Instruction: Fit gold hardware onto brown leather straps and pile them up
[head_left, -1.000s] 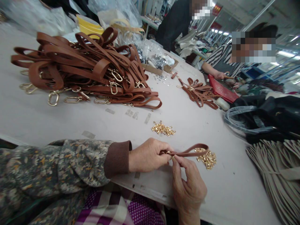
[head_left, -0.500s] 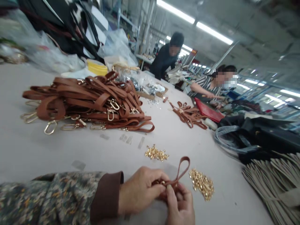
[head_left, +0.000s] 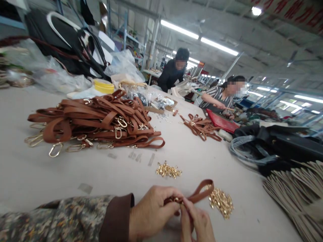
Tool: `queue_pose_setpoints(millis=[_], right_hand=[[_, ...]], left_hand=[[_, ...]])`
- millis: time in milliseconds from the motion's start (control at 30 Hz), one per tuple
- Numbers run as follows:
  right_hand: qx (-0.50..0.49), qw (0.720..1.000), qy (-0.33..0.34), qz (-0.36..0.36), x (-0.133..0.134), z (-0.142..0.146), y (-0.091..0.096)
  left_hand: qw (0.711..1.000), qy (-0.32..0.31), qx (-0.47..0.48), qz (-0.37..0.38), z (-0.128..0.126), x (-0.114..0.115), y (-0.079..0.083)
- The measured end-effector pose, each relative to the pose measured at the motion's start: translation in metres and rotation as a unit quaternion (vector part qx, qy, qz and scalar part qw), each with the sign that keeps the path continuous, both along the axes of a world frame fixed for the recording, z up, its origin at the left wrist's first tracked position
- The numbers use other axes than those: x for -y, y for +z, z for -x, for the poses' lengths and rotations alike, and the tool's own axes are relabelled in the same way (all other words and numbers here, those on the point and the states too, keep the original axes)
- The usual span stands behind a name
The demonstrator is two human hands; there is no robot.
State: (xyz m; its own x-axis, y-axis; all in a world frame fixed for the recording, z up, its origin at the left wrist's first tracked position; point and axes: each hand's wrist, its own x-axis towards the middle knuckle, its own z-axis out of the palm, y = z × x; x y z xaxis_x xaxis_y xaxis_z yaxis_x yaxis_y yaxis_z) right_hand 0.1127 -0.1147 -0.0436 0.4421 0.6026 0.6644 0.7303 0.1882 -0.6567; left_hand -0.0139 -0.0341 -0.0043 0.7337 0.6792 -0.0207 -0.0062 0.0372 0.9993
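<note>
At the near edge of the table, my left hand (head_left: 157, 210) pinches a brown leather strap (head_left: 202, 193), whose loop sticks out to the right. My right hand (head_left: 198, 222) meets it there, its fingers closed on the same strap. A bit of gold metal shows between the fingertips, too small and covered to make out. Just beyond my hands lies a small pile of gold rivets (head_left: 168, 170). To the right a second pile of gold rivet parts (head_left: 221, 202) lies beside the strap's loop.
A large heap of brown straps with gold clasps (head_left: 101, 121) covers the left of the table (head_left: 101, 174). Further back lie more straps (head_left: 199, 126) and a yellow tape roll (head_left: 104, 86). Black bags (head_left: 285, 143) and grey-brown strips (head_left: 295, 195) fill the right. Two people work beyond.
The strap's loop has tipped over from upright to lean right, toward the right-hand pile. My right fingers have shifted closer against my left fingertips. The view has tilted slightly upward.
</note>
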Motion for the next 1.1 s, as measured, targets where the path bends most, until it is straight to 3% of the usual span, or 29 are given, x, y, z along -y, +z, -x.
queue_pose_setpoints(millis=[100, 233, 567, 767, 933, 1100], right_hand=[[0.076, 0.997, 0.001, 0.001, 0.006, 0.002, 0.0], [-0.011, 0.998, 0.043, 0.037, 0.012, 0.003, 0.0], [-0.133, 0.99, 0.052, -0.002, 0.011, 0.013, 0.006], [-0.187, 0.982, 0.025, 0.023, 0.012, 0.014, 0.004], [-0.16, 0.986, 0.041, 0.033, 0.015, 0.005, 0.0], [-0.177, 0.983, 0.039, 0.024, 0.016, 0.01, 0.003]], left_hand=[[0.998, -0.005, 0.034, 0.051, 0.001, 0.001, 0.001], [0.993, -0.006, 0.052, 0.107, 0.0, 0.001, 0.001], [0.999, -0.001, 0.016, -0.045, 0.006, 0.002, 0.004], [0.997, -0.003, -0.013, -0.071, 0.005, -0.003, 0.005], [0.998, 0.0, -0.024, -0.054, 0.004, -0.002, 0.002], [0.996, -0.009, -0.021, -0.09, 0.007, 0.0, 0.005]])
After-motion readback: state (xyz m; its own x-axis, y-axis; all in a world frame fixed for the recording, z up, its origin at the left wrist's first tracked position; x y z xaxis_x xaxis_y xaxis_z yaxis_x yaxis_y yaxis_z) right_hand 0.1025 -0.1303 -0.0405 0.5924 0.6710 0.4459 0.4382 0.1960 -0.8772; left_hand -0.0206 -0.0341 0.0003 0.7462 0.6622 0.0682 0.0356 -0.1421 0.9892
